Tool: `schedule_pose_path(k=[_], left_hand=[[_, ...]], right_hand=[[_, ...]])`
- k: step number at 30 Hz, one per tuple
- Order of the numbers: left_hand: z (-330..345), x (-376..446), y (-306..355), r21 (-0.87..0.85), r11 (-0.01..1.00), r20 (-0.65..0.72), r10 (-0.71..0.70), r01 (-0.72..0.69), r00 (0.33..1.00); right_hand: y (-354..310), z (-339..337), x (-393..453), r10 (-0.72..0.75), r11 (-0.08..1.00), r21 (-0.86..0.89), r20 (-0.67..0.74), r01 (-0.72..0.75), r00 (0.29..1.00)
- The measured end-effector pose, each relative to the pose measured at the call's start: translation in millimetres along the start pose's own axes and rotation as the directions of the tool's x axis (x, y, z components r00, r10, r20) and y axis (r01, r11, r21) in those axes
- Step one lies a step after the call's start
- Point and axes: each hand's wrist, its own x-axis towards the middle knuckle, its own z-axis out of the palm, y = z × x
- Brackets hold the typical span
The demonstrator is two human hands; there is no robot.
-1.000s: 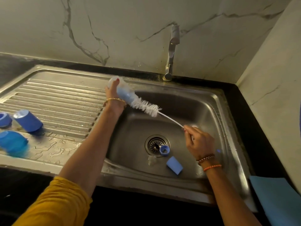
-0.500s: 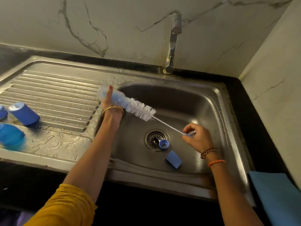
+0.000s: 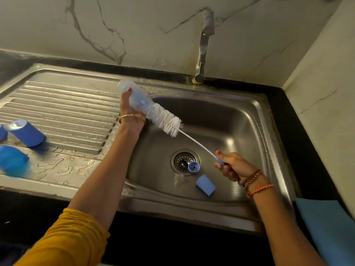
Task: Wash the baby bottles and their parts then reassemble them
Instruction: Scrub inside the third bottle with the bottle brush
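Observation:
My left hand point(image 3: 127, 106) grips a clear baby bottle point(image 3: 134, 96), held tilted over the left rim of the sink basin point(image 3: 230, 120) with its mouth pointing down to the right. A white bottle brush point(image 3: 165, 120) sticks out of the bottle's mouth, most of its bristles outside. My right hand point(image 3: 233, 166) holds the brush's blue handle at the end of the thin wire stem. On the basin floor lie a blue screw ring point(image 3: 194, 167) on the drain, a clear teat point(image 3: 179, 178) and a light blue cap point(image 3: 205, 184).
On the wet ribbed draining board point(image 3: 63, 104) at the left lie a dark blue cap point(image 3: 27, 133) and other blue parts point(image 3: 12, 160). The tap point(image 3: 203, 47) stands behind the basin, no water running. A blue cloth point(image 3: 326, 227) lies on the dark counter at the right.
The brush has been drawn outward, so more bristles show outside the bottle's mouth. My right hand has moved a little down and right with the handle.

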Motion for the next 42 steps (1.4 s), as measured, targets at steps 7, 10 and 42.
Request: schedule_pose_path(k=[7,10,42], left_hand=[[3.2,6.1,0.7,0.118,0.992,-0.140,-0.017,0.034,0.990],[-1.1,17.7,-6.9,0.130,0.989,-0.235,-0.042,0.074,0.971],[8.2,12.6,-6.8,0.103,0.991,-0.054,-0.079,0.084,0.995]], right_hand=[[13.0,1.2,8.1,-0.476,0.836,-0.406,-0.200,0.370,0.856],[14.3,-2.0,10.2,-0.799,0.514,-0.806,-0.324,0.294,0.507],[-8.5,-3.3,-4.5,-0.057,0.986,0.153,-0.025,0.060,0.998]])
